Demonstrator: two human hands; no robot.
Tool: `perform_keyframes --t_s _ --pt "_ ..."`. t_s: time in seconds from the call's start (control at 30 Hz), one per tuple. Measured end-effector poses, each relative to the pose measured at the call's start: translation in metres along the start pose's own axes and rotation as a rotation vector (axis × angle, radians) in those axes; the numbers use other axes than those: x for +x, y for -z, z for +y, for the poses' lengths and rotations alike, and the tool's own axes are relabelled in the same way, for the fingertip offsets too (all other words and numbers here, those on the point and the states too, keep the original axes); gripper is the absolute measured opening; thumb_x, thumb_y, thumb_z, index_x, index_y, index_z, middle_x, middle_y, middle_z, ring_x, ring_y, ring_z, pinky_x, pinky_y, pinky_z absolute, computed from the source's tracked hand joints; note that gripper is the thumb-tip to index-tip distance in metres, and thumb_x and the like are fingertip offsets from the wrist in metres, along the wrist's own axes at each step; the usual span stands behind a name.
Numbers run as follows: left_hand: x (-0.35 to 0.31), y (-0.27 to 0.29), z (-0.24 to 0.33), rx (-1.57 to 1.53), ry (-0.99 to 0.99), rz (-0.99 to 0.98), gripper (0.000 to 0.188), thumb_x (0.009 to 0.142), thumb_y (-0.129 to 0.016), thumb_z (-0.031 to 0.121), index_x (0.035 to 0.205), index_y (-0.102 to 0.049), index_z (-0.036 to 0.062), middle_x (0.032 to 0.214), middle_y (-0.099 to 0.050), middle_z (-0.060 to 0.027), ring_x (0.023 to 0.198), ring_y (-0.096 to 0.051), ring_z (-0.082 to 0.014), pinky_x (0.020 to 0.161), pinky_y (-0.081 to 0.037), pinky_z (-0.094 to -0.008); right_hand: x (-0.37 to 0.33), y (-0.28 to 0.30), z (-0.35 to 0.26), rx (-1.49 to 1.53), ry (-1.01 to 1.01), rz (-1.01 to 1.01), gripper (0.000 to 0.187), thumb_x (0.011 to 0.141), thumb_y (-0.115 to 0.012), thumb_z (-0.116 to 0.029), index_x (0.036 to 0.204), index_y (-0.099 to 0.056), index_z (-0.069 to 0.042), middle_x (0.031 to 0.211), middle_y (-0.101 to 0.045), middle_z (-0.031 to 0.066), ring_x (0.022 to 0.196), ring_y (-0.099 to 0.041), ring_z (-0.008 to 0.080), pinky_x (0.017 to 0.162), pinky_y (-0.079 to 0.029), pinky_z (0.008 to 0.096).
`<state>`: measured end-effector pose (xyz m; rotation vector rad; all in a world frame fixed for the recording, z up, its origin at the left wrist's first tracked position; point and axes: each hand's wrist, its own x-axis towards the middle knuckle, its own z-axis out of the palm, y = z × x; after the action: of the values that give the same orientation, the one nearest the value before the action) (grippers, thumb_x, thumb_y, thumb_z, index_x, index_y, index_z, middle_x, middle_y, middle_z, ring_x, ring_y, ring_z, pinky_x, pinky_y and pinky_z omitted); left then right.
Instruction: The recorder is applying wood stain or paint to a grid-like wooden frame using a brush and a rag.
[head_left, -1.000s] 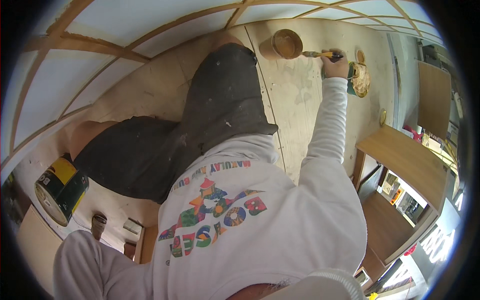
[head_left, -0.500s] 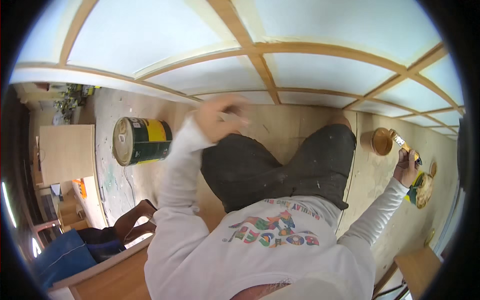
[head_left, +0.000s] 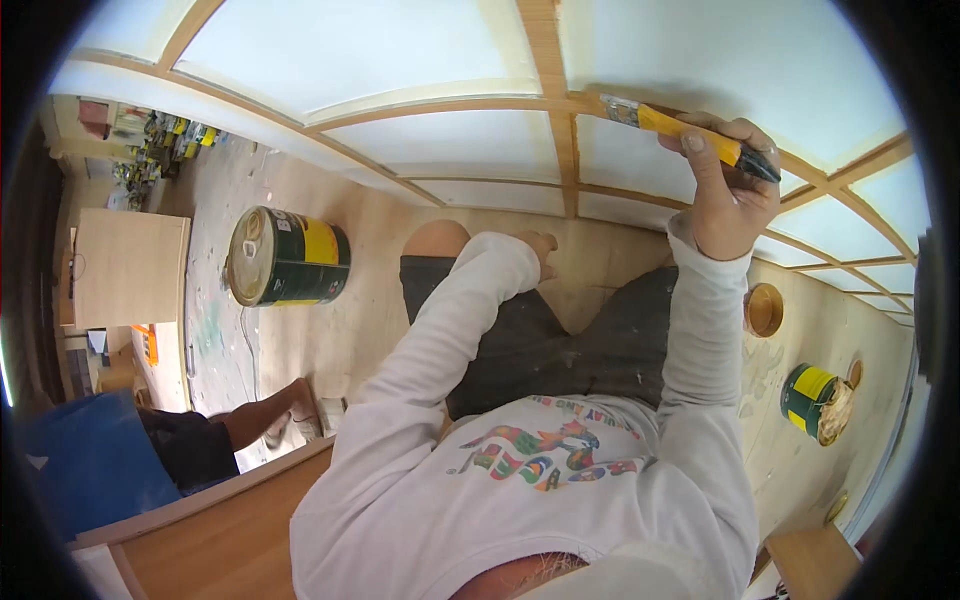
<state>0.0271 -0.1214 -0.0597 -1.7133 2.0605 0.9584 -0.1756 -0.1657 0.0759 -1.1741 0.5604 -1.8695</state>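
My right hand point(head_left: 728, 190) is closed around a flat paintbrush point(head_left: 690, 128) with a yellow handle and a black end. Its bristle tip points left and lies at a brown wooden strip point(head_left: 545, 103) of the white-panelled grid; whether it touches is hard to tell. My left hand point(head_left: 543, 254) hangs over my left thigh, mostly past the sleeve cuff, its fingers loosely bent and apart with nothing seen in them. An open tub of brown paint or stain point(head_left: 764, 310) stands on the floor to the right, below my right forearm.
A large green and yellow can point(head_left: 290, 256) stands at left. A smaller green and yellow can point(head_left: 815, 400) with a messy top is at right. Another person's leg point(head_left: 265, 415) shows at lower left, near a wooden board edge point(head_left: 230, 520). Cabinets point(head_left: 130, 268) stand farther left.
My right hand has carried the paintbrush from beside the tub up and left to the grid. My left hand has come down and right, away from the panels.
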Motion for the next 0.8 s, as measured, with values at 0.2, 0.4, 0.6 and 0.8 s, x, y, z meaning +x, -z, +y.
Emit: perform_keyframes --t_s 0.2,0.4,0.6,0.8 --pt "-0.007 0.006 0.005 0.032 0.057 -0.072 0.051 0.077 -0.061 0.031 0.12 -0.045 0.0086 0.116 -0.051 -0.0177 0.109 -0.048 -0.0333 0.092 -0.038 -0.0397 0.002 -0.006 0.004 -0.088 -0.031 0.005 0.024 0.073 -0.065 0.006 0.091 -0.049 0.001 0.08 -0.06 0.013 0.072 -0.062 0.0196 0.069 -0.052 0.0287" --pt "-0.01 0.006 0.008 0.025 0.036 -0.057 0.051 0.078 -0.059 0.031 0.122 -0.044 0.009 0.119 -0.05 -0.0173 0.109 -0.048 -0.0331 0.092 -0.038 -0.0404 0.006 -0.013 0.007 -0.131 0.006 -0.038 0.023 0.073 -0.064 0.007 0.09 -0.05 0.001 0.081 -0.061 0.0131 0.073 -0.062 0.0187 0.068 -0.052 0.0268" --pt "-0.012 0.011 0.01 0.03 0.04 -0.098 0.05 0.08 -0.058 0.032 0.122 -0.043 0.0093 0.12 -0.049 -0.0165 0.11 -0.048 -0.0327 0.092 -0.038 -0.0399 0.009 -0.023 0.004 -0.226 0.123 -0.076 0.025 0.072 -0.065 0.008 0.092 -0.051 0.001 0.082 -0.062 0.0126 0.076 -0.061 0.0162 0.068 -0.051 0.0253" --pt "-0.011 0.008 0.008 0.045 0.025 -0.064 0.05 0.08 -0.058 0.033 0.121 -0.044 0.009 0.119 -0.049 -0.0172 0.111 -0.047 -0.0323 0.092 -0.038 -0.0394 0.007 -0.026 0.007 -0.136 0.181 0.007 0.027 0.072 -0.065 0.008 0.092 -0.05 -0.001 0.085 -0.062 0.0145 0.078 -0.061 0.017 0.07 -0.051 0.0255"
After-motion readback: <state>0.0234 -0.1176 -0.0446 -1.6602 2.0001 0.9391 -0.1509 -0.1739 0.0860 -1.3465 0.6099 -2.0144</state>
